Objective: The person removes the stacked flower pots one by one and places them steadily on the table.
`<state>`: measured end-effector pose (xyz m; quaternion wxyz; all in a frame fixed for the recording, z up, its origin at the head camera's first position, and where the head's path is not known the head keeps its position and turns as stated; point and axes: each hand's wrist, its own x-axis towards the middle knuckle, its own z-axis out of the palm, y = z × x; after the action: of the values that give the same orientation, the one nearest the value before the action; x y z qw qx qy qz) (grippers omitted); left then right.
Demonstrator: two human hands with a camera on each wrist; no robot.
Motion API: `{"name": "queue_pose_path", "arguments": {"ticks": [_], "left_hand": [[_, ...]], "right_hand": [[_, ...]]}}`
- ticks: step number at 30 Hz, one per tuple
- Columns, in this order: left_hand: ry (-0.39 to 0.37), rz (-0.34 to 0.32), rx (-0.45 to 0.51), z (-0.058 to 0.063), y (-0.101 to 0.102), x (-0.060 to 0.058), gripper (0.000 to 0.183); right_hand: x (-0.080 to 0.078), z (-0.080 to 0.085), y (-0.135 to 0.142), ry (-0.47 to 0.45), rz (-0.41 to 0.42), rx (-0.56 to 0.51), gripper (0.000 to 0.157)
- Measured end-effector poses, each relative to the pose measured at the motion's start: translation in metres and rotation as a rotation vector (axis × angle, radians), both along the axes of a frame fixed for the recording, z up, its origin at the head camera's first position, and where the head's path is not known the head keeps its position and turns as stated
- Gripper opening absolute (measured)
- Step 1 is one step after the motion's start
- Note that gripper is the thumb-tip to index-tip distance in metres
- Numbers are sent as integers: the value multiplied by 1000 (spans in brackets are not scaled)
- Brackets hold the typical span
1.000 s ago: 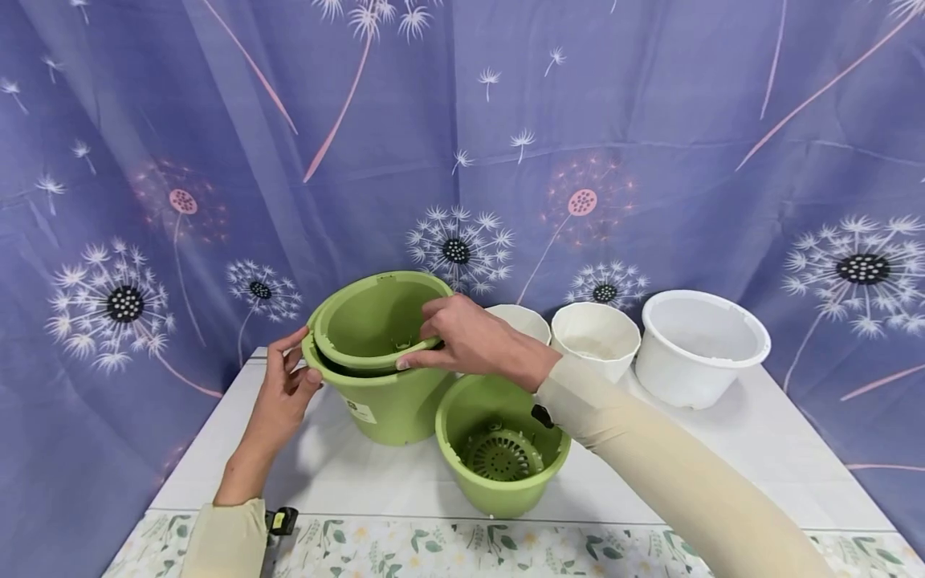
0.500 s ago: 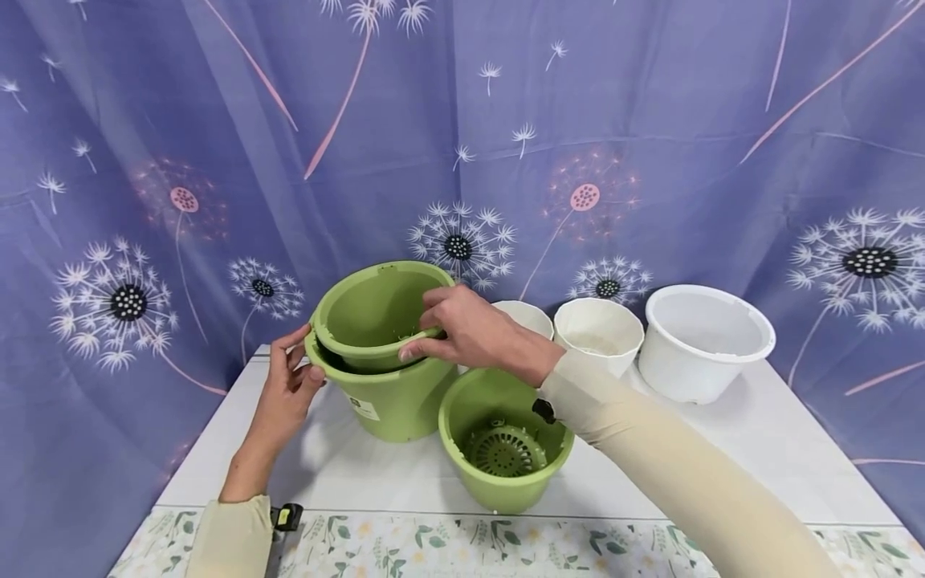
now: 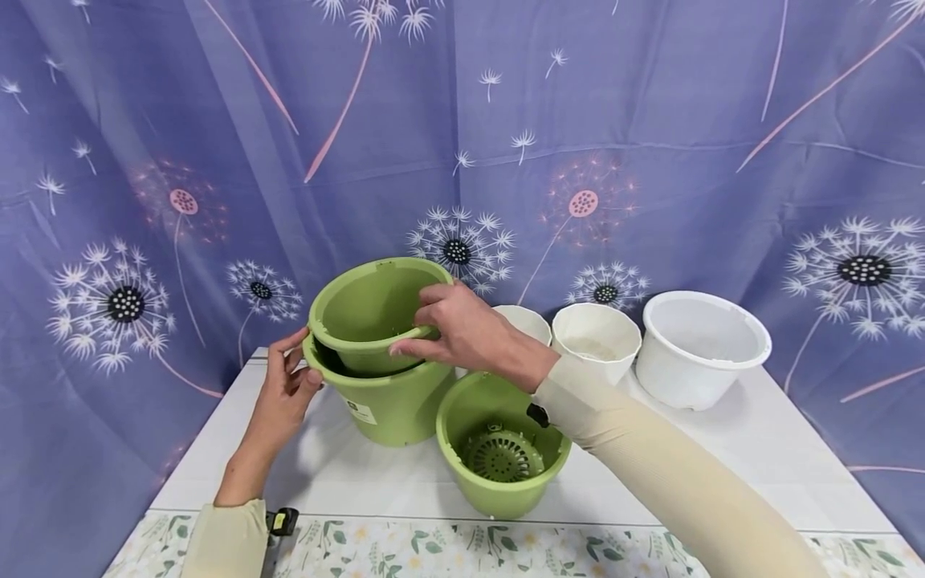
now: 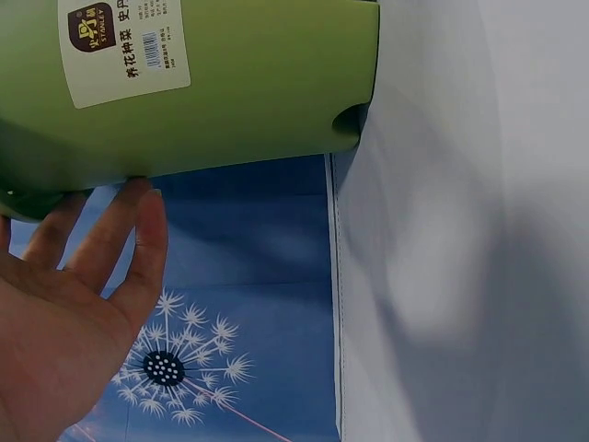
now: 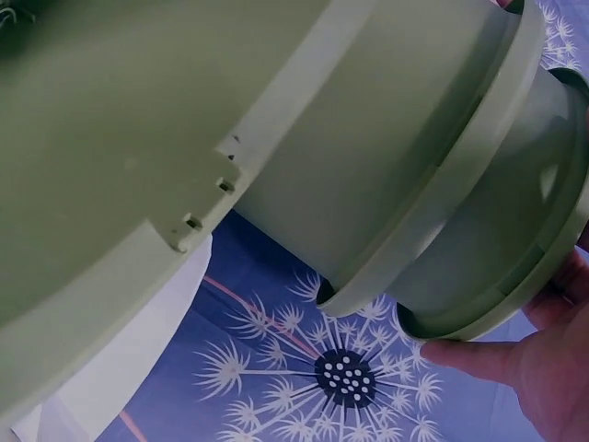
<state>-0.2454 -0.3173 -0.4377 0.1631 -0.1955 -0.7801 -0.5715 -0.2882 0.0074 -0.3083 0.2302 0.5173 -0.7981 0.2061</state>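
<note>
In the head view, my right hand [image 3: 466,329] pinches the near right rim of a smaller green flowerpot [image 3: 361,301], thumb outside and fingers inside. This pot sits tilted within a larger green flowerpot [image 3: 393,401], its rim raised above the larger one's. My left hand [image 3: 285,393] holds the larger pot's left rim; the left wrist view shows its bent fingers [image 4: 101,239] against the green wall below a paper label [image 4: 129,46]. The inner pot's lower part is hidden inside the larger pot. The right wrist view shows the raised rim [image 5: 515,304] above the outer rim [image 5: 433,212].
Another green flowerpot [image 3: 503,490] with a slotted bottom stands in front, under my right forearm. Behind my right arm are two white faceted pots, one partly covered [image 3: 523,319], the other in fuller view [image 3: 596,333]. A round white pot [image 3: 679,373] stands right. A dandelion-print curtain [image 3: 462,120] hangs behind.
My right hand has raised the inner green flowerpot a little, and more of its outer wall shows above the larger pot. The left hand stays at the larger pot's rim.
</note>
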Motion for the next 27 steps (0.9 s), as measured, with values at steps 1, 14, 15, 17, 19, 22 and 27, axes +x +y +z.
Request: {"name": "queue_pose_path", "arguments": {"ticks": [1, 14, 15, 17, 19, 22, 27], "left_hand": [[0, -1, -2, 0, 0, 0, 57], [-13, -7, -3, 1, -4, 1, 57], [-12, -7, 1, 1, -3, 0, 57], [-10, -8, 17, 0, -3, 0, 57], [-8, -9, 25, -1, -2, 0, 57], [-14, -20, 26, -1, 0, 0, 57], [-27, -6, -6, 0, -2, 1, 58]], "right_hand": [[0, 1, 0, 0, -6, 0, 42], [3, 7, -1, 41, -44, -71, 37], [4, 7, -1, 48, -47, -76, 37], [4, 8, 0, 67, -51, -83, 38], [4, 10, 0, 82, -50, -93, 39], [4, 12, 2, 100, -50, -114, 40], [4, 14, 1, 100, -24, -162, 37]]}}
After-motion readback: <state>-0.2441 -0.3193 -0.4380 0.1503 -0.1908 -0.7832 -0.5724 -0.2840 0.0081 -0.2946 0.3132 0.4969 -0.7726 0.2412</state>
